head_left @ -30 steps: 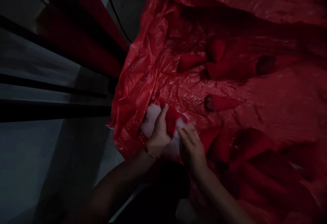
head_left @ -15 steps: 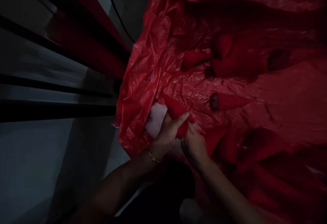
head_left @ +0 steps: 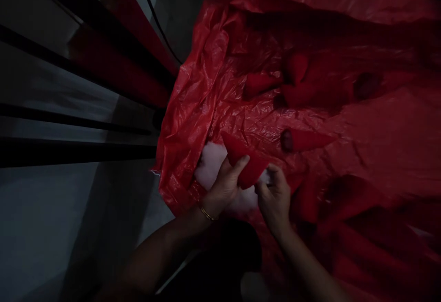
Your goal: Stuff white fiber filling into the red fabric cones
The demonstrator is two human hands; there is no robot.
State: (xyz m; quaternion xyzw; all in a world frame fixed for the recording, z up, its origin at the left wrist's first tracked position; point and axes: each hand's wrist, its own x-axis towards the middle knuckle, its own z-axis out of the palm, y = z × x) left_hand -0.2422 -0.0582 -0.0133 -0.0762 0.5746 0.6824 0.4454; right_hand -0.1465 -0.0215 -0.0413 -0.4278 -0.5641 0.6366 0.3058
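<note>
My left hand [head_left: 228, 179] is wrapped round a red felt cone [head_left: 251, 164], its point up and to the left and its wide mouth toward the right. At that mouth, my right hand [head_left: 275, 196] pinches a tuft of white stuffing [head_left: 264, 178] between thumb and fingers. A heap of white fluffy stuffing [head_left: 211, 166] lies under and beside my left hand. To the right, another red cone [head_left: 308, 140] rests on its side with its round dark end facing left.
A crinkled red plastic sheet [head_left: 193, 122] spreads beneath everything. More red cones [head_left: 263, 83] lie farther back, and folded red cloth pieces [head_left: 354, 201] are at the right. Dark bars [head_left: 76, 152] and a cable [head_left: 155, 17] stand on the left.
My right hand has drawn back to the right from inside the cone's mouth, and white stuffing now shows at its fingers. My left hand keeps its hold on the cone.
</note>
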